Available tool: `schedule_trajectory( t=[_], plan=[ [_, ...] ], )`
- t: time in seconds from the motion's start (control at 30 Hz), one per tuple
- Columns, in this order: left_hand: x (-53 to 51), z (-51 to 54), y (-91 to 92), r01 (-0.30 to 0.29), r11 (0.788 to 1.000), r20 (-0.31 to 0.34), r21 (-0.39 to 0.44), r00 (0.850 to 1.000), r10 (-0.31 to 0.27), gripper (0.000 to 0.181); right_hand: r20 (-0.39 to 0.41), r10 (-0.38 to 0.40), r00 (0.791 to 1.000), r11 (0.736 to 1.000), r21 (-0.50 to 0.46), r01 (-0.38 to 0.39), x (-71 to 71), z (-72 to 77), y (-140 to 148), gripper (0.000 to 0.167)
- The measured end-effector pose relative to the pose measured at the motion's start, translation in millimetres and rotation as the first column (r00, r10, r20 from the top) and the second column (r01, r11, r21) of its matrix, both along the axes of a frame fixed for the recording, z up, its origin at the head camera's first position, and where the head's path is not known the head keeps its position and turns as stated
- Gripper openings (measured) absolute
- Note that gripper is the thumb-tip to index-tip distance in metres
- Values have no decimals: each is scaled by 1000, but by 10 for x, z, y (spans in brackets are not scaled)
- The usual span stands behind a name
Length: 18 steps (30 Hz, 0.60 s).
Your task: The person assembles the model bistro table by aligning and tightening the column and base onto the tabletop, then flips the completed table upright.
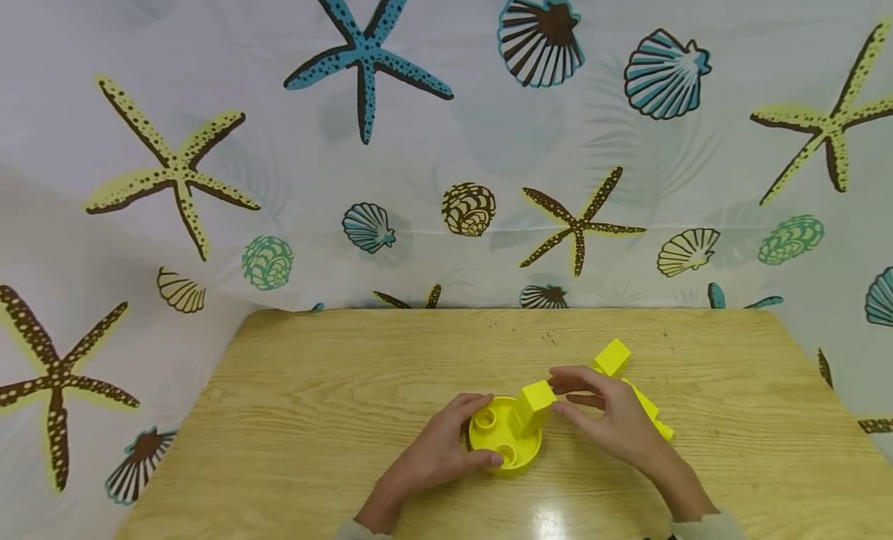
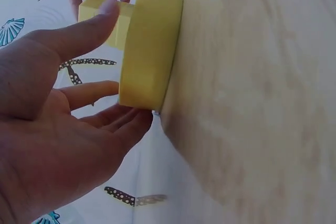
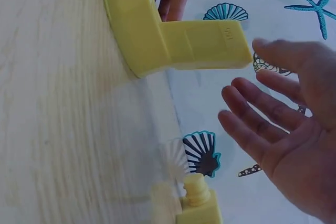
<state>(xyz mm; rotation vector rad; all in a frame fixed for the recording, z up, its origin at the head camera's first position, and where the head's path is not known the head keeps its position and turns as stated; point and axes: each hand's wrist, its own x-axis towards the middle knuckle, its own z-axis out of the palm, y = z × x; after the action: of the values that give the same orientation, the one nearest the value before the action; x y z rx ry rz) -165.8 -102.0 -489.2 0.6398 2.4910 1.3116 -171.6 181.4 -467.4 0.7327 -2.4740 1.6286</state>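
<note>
A round, shallow yellow base (image 1: 502, 430) sits on the table in front of me, two ring-shaped sockets showing inside it. From one side my left hand (image 1: 439, 451) grips its rim, thumb at the near edge and fingers round the far side. A square yellow block (image 1: 536, 404) stands up from the base like a leg; raised marks show near its end in the right wrist view. Beside that block's top is my right hand (image 1: 617, 420), fingers spread and loosely bent, holding nothing. In the right wrist view a narrow gap separates its fingertips from the block.
Behind the right hand lie more yellow pieces, among them a square block (image 1: 612, 357) and one with a threaded end (image 3: 197, 195); the hand partly hides them. The wooden table (image 1: 335, 385) meets a white cloth (image 1: 418, 160) printed with shells and starfish.
</note>
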Motion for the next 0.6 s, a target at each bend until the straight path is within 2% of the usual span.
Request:
schedule_trajectory(
  t=[0.1, 0.17, 0.33, 0.5, 0.6],
  plan=[
    [20, 35, 32, -46, 998, -47, -41, 998, 44, 68, -76, -83, 994, 994, 60, 88, 35, 16, 56, 33],
    [39, 61, 76, -71, 997, -78, -42, 995, 67, 60, -119, -152, 981, 980, 112, 165, 65, 7, 130, 31],
    [84, 147, 244, -139, 990, -151, 37, 978, 143, 48, -174, -293, 940, 923, 203, 326, 109, -29, 350, 29],
    [86, 179, 513, -201, 969, -209, 143, 951, 228, 44, -174, -376, 910, 874, 259, 411, 96, 2, 507, 33],
    [74, 170, 655, -220, 959, -254, 179, 931, 261, 43, -152, -392, 907, 861, 286, 420, 77, -20, 549, 37]
  ],
)
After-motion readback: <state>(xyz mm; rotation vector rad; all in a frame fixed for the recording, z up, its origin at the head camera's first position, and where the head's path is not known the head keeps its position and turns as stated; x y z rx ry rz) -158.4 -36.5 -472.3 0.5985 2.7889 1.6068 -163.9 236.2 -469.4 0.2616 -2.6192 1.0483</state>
